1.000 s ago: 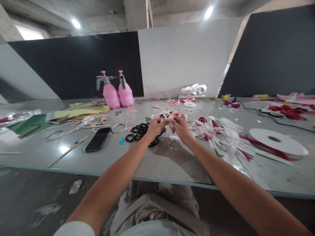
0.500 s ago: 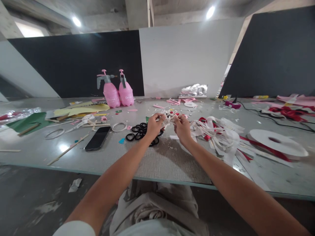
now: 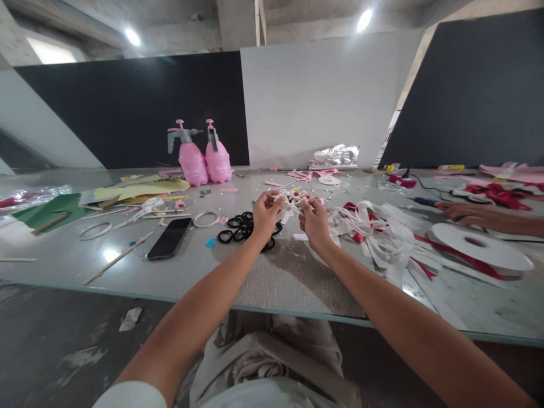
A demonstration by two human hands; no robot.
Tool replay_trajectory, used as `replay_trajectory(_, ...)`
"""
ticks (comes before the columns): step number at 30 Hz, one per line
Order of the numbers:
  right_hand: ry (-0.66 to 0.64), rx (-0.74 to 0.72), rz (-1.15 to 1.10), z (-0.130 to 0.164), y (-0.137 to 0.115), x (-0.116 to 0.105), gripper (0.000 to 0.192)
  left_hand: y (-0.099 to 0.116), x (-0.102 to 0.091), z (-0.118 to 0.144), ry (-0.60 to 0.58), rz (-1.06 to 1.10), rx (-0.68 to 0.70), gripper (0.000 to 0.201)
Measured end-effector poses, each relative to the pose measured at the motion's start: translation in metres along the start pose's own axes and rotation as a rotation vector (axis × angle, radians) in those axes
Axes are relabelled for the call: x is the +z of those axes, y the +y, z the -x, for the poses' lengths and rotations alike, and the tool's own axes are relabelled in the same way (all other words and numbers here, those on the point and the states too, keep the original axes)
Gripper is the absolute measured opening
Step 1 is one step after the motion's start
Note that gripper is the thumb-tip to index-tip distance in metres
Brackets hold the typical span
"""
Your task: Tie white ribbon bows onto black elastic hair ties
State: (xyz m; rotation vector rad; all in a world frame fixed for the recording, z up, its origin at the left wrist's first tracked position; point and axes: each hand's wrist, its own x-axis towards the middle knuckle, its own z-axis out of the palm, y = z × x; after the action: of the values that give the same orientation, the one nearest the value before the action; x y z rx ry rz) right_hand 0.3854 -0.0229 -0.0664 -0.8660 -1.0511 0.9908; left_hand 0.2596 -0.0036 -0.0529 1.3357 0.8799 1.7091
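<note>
Both of my hands meet over the middle of the table, pinching a white ribbon point(image 3: 291, 208) between them. My left hand point(image 3: 267, 215) is closed on its left side. Fingers of my right hand point(image 3: 314, 220) are pinched on the other side. The ribbon is small and partly covered by the fingers, so its exact shape is hard to make out. Several black hair ties point(image 3: 240, 226) lie in a pile beside and under my left hand. To the right of my right hand spreads a tangle of white ribbon point(image 3: 382, 226) with red pieces in it.
A phone point(image 3: 169, 238) and a white ring point(image 3: 206, 219) lie to the left. Two pink spray bottles point(image 3: 193, 163) stand behind. At right are a large white spool point(image 3: 501, 247) and another person's hand point(image 3: 467, 214) by a dark-handled tool point(image 3: 425, 201). Scraps litter the table point(image 3: 272, 289).
Another person's hand has come in from the right edge, above the white spool, with a dark-handled tool at its fingers. My own hands have barely moved and keep their pinch on the ribbon.
</note>
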Motion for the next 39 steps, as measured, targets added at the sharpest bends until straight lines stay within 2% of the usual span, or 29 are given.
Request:
replay_trajectory(7,-0.144,-0.015,-0.025,0.0034,-0.0042,0.0009,0.031,0.004,-0.0024,-0.0005,-0.073,0.028,-0.014,0.041)
replay_trajectory(13,-0.128,-0.033,-0.035,0.002,-0.0086,-0.0017,0.03,0.0031,-0.0016,0.0007,-0.182,0.158,-0.272,0.051)
replay_trajectory(19,-0.127,-0.052,-0.027,0.0005,-0.0074,-0.0036,0.026,0.0006,-0.0038,0.0024,-0.339,0.069,-0.386,0.043)
replay_trajectory(22,-0.108,-0.046,0.015,-0.0006,-0.006,-0.0037,0.028,-0.001,-0.0041,0.0028,-0.355,0.017,-0.366,0.043)
replay_trajectory(26,-0.064,-0.02,0.086,-0.0029,-0.0027,-0.0047,0.035,-0.0032,-0.0048,0.0017,-0.291,-0.043,-0.297,0.043)
replay_trajectory(33,-0.062,-0.012,0.039,-0.0032,-0.0033,-0.0048,0.038,0.0005,-0.0056,0.0005,-0.277,-0.111,-0.146,0.041)
replay_trajectory(39,-0.073,-0.013,0.032,-0.0021,-0.0047,-0.0049,0.034,0.0012,-0.0055,0.001,-0.276,-0.114,-0.149,0.042)
